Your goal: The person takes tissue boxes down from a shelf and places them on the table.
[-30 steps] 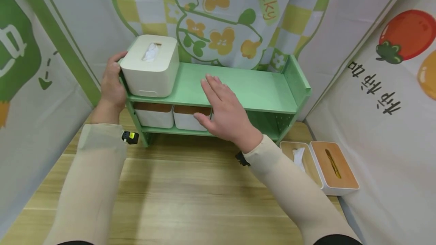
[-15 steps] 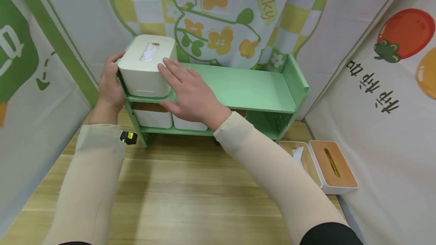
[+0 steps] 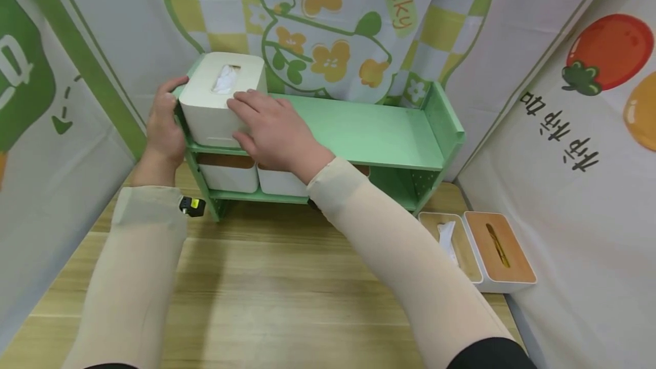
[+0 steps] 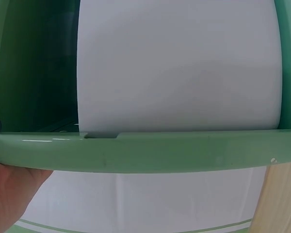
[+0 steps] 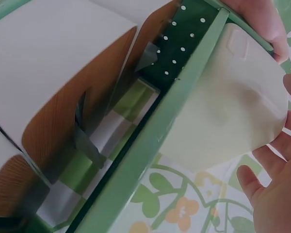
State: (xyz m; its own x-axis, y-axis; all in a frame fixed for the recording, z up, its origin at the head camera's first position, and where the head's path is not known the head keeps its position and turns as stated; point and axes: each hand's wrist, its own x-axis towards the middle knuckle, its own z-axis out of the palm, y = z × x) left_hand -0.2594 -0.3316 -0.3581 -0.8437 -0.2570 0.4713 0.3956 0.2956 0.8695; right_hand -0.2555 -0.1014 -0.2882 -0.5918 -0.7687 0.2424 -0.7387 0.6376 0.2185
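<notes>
- Cream tissue box (image 3: 209, 115) is sitting up on the top tier of the green shelf (image 3: 374, 130), right at the left end
- Left hand (image 3: 165, 124) has its fingers hooked round that end of the shelf
- Right hand (image 3: 277, 132) is pretty relaxed, fingers straightish, tips touching the box's near right edge
- White boxes (image 3: 230, 180) on the tier below, plus a wood-topped box (image 3: 512, 263) on the desk (image 3: 256, 295), off to the right

Soft glare lights the tabletop (image 3: 266, 283); 2 wrist views look dimmer.
</notes>
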